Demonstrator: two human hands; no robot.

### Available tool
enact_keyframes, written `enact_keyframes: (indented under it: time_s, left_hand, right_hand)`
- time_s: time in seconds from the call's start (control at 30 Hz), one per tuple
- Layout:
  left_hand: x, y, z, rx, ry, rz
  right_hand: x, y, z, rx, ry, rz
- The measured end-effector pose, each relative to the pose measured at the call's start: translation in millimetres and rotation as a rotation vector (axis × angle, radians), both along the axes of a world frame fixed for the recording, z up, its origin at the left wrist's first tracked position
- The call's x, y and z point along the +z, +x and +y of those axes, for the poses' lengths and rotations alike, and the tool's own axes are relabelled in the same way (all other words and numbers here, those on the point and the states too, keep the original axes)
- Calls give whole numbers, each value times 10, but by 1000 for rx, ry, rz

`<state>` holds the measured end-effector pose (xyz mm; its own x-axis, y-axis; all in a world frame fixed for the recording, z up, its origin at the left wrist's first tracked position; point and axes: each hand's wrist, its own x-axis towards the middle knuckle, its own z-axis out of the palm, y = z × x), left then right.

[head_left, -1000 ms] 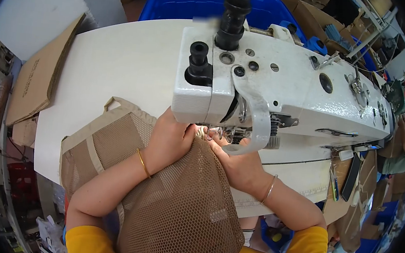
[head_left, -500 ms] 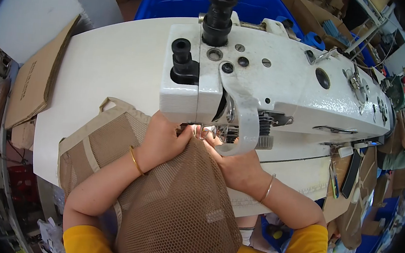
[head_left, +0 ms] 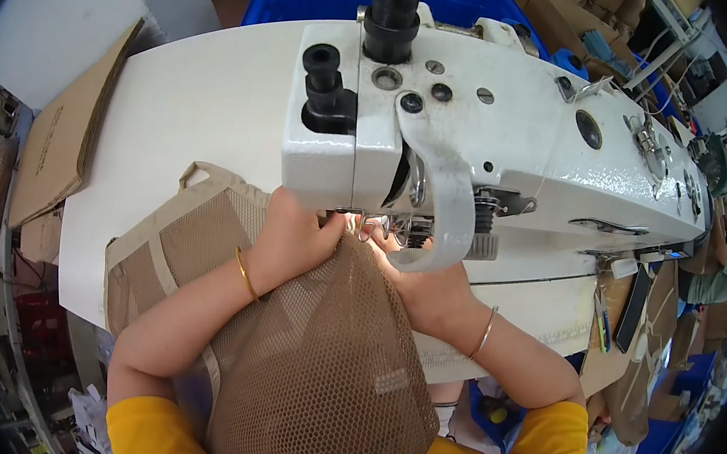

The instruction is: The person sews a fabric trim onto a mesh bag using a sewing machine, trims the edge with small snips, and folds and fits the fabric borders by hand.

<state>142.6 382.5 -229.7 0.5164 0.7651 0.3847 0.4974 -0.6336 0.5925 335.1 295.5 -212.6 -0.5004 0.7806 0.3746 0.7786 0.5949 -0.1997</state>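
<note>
The brown mesh (head_left: 322, 381) runs from beneath the fingers down toward the lap, gathered close under the machine (head_left: 530, 138), probably to steady its edge. The left hand (head_left: 296, 242) curls, pinching mesh; the right hand (head_left: 436, 295) has partly hidden fingertips, so I cannot tell their grip. Honeycomb netting hangs softly; glossy, rounded metal sits above the fingers, the smooth pale table (head_left: 194, 79) beyond.

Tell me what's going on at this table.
A person is working brown mesh at a sewing machine. The left hand presses on the mesh just left of the needle area, and the right hand is at its other side, fingers partly hidden by the machine's white guard. The mesh drapes from there toward the person's lap, with a strapped part spread on the table. Whether the needle is moving, I can't tell.
</note>
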Motion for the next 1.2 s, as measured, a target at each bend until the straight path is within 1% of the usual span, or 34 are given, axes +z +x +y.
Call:
enact_keyframes:
  time_s: [0.1,0.23,0.27,0.3,0.47,0.53,0.6,0.73,0.77,0.83,0.9,0.97,1.03,1.13,1.2]
  left_hand:
    - [-40,32,4,46,-67,-56]
    - [-52,32,12,55,-47,-54]
    - [-43,27,9,57,-77,-17]
    - [-31,27,6,60,-107,21]
    - [131,30,-16,28,-136,-9]
    - [131,34,-2,24,-135,-14]
    - [135,34,26,3,-54,9]
    - [139,19,52,-13,-153,15]
    - [126,21,55,-10,-157,16]
    - [96,19,61,0,-160,16]
    - [76,17,58,14,-226,-18]
    - [134,29,26,27,-224,-56]
    - [153,30,14,36,-222,-93]
    - [73,33,33,28,-171,-116]
    - [27,43,60,-7,6,-153]
  right_hand:
    - [5,5,13,0,-3,22]
    - [2,11,12,10,-6,-15]
    - [6,6,13,11,-6,-14]
    - [13,5,13,10,-2,-12]
    - [40,15,14,17,26,-11]
    - [56,16,11,8,3,-26]
    - [37,23,17,4,-20,-44]
    - [38,28,19,0,-88,-110]
    - [32,18,25,9,-86,-109]
    - [19,-5,28,8,-35,12]
    - [27,-27,31,0,5,2]
    - [46,-32,41,-9,52,-9]
    - [62,-13,39,1,-15,-74]
    - [44,-18,30,-8,-2,-98]
    - [33,-16,28,-4,7,-77]
